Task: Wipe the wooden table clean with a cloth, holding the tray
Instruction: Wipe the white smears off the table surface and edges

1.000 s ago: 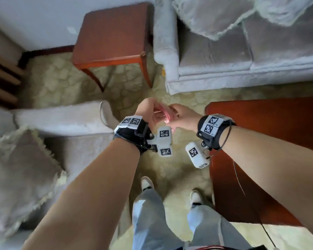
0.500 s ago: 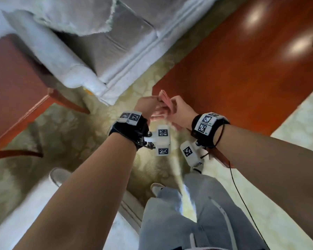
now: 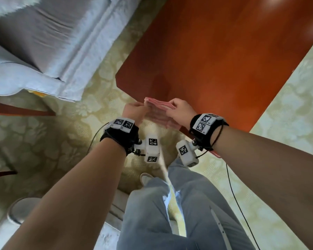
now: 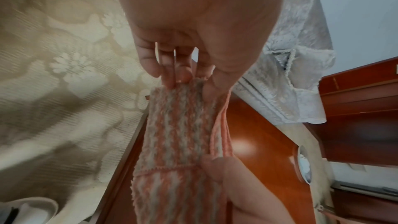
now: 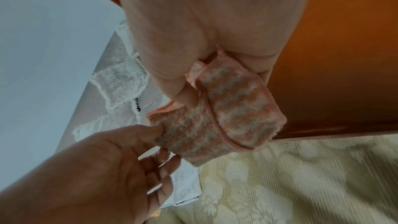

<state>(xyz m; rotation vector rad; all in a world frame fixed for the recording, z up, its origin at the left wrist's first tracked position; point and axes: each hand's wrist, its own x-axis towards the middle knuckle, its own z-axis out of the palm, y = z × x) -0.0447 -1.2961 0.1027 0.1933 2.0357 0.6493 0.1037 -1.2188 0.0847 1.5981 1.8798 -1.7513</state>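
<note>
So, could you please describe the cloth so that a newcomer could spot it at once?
Find the big reddish wooden table on the pale patterned carpet. Above its near corner, the left hand and right hand pinch a small folded cloth between them. It is the only fuzzy thing striped pink and grey.

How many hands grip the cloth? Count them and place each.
2. The left hand pinches the cloth at its left end; the right hand grips its right end.

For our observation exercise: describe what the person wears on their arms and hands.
Both forearms are bare, with no sleeves. The left hand and right hand are ungloved. Each wrist carries a black strap with white square-coded marker tags, a white camera block and a thin black cable.
</note>
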